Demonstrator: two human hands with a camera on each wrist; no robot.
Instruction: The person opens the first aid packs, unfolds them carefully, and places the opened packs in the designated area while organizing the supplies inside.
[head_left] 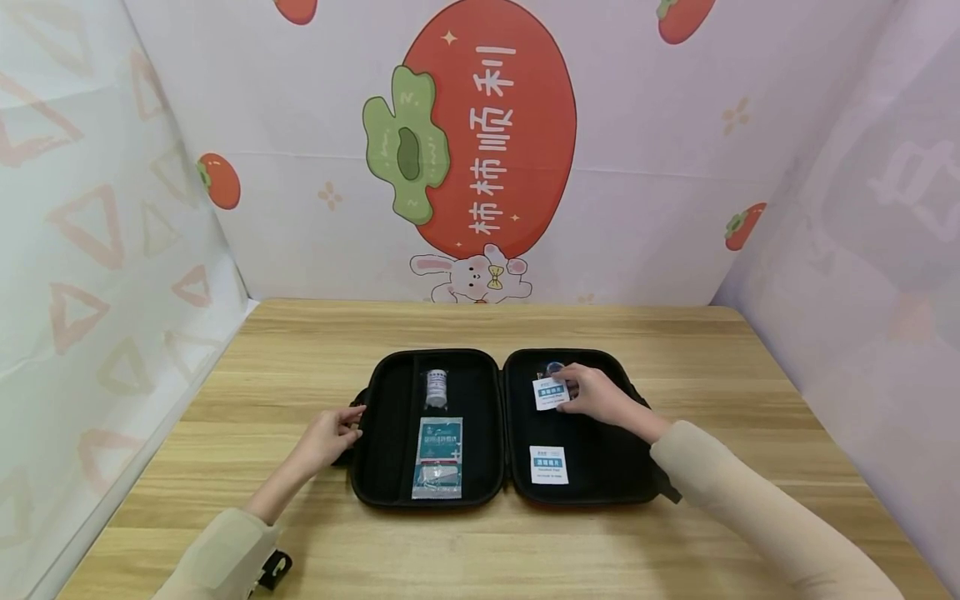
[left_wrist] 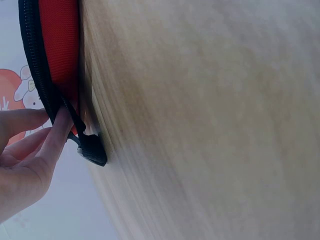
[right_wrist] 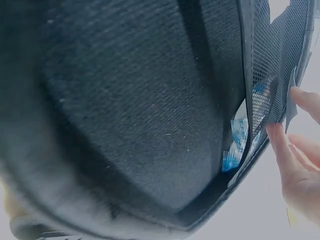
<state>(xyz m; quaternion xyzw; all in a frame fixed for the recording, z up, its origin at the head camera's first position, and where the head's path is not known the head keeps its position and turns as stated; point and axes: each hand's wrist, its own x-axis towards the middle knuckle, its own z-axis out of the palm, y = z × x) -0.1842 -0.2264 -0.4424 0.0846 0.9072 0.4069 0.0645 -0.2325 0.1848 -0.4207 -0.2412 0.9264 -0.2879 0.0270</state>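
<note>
An unzipped case (head_left: 468,400), black inside and red outside (left_wrist: 60,45), lies spread on the table. At its left rim, my left hand (head_left: 330,437) pinches the zipped edge; a black strap end (left_wrist: 92,149) hangs beside the fingers. Over the right half, my right hand (head_left: 600,396) pinches a white and blue alcohol pad packet (head_left: 550,395), seen nearly edge-on in the right wrist view. A second alcohol pad packet (head_left: 549,465) lies lower in that half. Just behind the right fingers is a small blue round item (head_left: 555,367), partly hidden.
In the left half lie a small white bottle (head_left: 436,389) and a green sealed packet (head_left: 439,458). A mesh pocket (right_wrist: 272,65) has blue and white wrappers (right_wrist: 239,135) next to it. The wooden table (head_left: 465,550) meets a printed backdrop (head_left: 637,208). Near the left sleeve sits a black clip-like object (head_left: 275,570).
</note>
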